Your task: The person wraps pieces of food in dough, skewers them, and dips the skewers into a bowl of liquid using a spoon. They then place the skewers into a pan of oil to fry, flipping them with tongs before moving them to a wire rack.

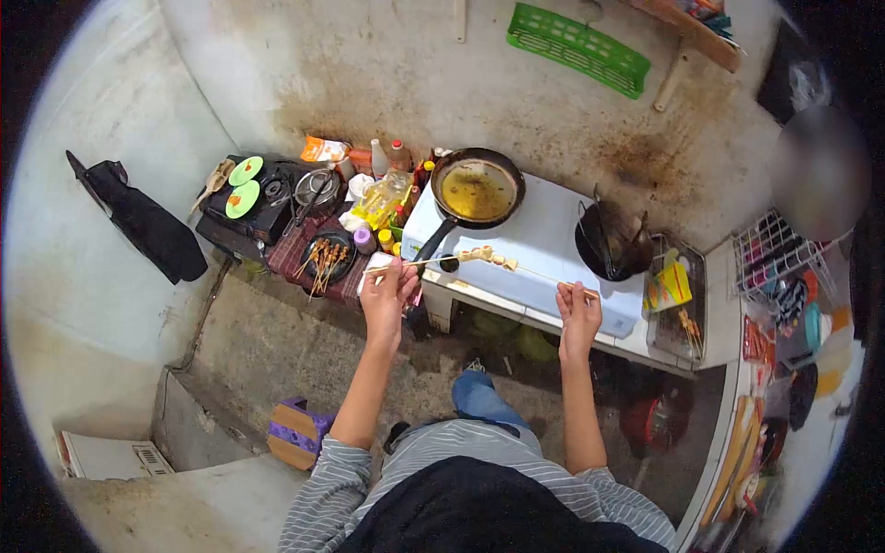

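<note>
Between my hands, skewered pale food pieces (489,258) hang over the front edge of the white stove top. My left hand (387,288) is closed on the left end of a thin skewer stick, beside a small white item. On the other side, my right hand (578,318) pinches the stick's right end. A black frying pan (477,188) with yellow oil stands just behind the food. Left of my left hand, a dark plate holds browned skewers (324,262).
A dark wok (613,241) stands on the right of the white stove (553,221). Bottles (380,158) and a strainer (318,189) crowd the left side. A metal tray (680,348) holds more skewers at the right. A green rack (579,46) hangs on the wall.
</note>
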A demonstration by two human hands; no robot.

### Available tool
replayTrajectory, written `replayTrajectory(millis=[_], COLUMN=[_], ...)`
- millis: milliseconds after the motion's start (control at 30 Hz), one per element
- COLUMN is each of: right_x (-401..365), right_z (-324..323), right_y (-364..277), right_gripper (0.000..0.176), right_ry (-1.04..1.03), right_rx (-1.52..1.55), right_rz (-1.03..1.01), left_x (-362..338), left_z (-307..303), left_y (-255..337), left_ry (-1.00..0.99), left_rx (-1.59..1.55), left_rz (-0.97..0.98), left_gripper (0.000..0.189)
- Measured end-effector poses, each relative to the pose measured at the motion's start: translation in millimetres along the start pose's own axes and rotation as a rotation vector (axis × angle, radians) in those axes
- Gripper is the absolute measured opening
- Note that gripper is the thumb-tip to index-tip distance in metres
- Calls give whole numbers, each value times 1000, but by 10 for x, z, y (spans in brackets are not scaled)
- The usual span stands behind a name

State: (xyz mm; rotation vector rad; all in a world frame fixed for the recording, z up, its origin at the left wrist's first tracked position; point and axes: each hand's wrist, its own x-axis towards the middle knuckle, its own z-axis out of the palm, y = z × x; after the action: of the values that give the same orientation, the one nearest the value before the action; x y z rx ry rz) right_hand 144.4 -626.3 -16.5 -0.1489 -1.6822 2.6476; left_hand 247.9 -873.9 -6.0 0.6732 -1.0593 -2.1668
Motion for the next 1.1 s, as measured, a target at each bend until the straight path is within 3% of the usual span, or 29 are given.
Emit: replayTrajectory(millis=[267, 367, 533, 567, 667, 700, 833, 900, 1000, 1100], right_x=[1721, 2298, 3008, 3276, 3330, 3341, 3454, 3531, 3624, 3578], right_z=[578, 874, 1377, 1356, 1583, 1633, 1759, 1812, 1879, 1952], right_y=[344, 623, 1166, 1427, 1517, 1568, 1716, 1837, 1915, 1900], right_gripper=[17, 16, 18, 17, 16, 14, 18, 32, 47, 51], right_ry=[-183, -344, -470, -574, -651, -648, -656, -442, -375, -357], right_rx=[-210, -358, -573, -591, -554, -437, -497, -719, -831, -1003], right_rz=[-34, -21, 58, -9, -3, 93, 119, 12, -47, -113], left_x=[989, 1179, 1426, 1467, 1582, 1644, 1910, 2023, 2181, 2274], left_z=[173, 170, -8, -61, -217, -253, -337, -346, -417, -448], left_y=[-163, -245, -278, -268, -265, -260, -230, -201, -191, -159], left_ry=[152, 231, 345, 357, 374, 365, 312, 291, 280, 260], left_rx=[48, 26, -39, -32, -26, -16, -2, -11, -28, -21], left_rz=[140, 142, 118, 110, 77, 47, -32, -41, -104, -156], left_gripper=[21, 22, 22, 21, 21, 22, 22, 21, 22, 21])
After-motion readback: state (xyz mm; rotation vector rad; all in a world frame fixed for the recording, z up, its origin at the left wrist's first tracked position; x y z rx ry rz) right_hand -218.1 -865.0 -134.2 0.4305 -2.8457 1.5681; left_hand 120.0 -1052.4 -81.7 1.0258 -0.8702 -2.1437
